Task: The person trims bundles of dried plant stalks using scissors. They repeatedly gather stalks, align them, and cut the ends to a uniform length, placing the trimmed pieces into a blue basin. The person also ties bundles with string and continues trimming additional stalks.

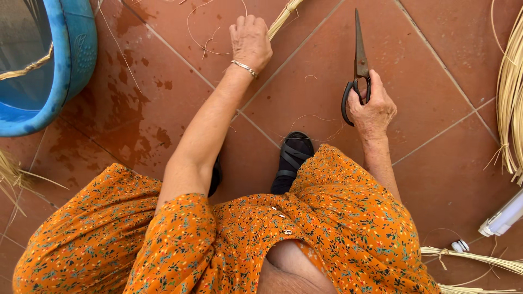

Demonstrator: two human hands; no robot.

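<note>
My left hand [249, 39], with a silver bracelet on the wrist, is closed around a thin bundle of pale straw [283, 16] that runs up and out of the top edge. My right hand [372, 109] grips the black handles of a pair of old metal scissors [358, 65]. The blades are together and point away from me along the red tile floor. I wear an orange flowered dress, and a black sandal [291, 160] shows between my arms.
A blue plastic basin [71, 65] with a straw strand across it sits at the upper left. Bundles of straw lie at the right edge [512, 92], lower right [479, 258] and left edge [11, 177]. A white tube [504, 216] lies at right. Wet stains mark the tiles.
</note>
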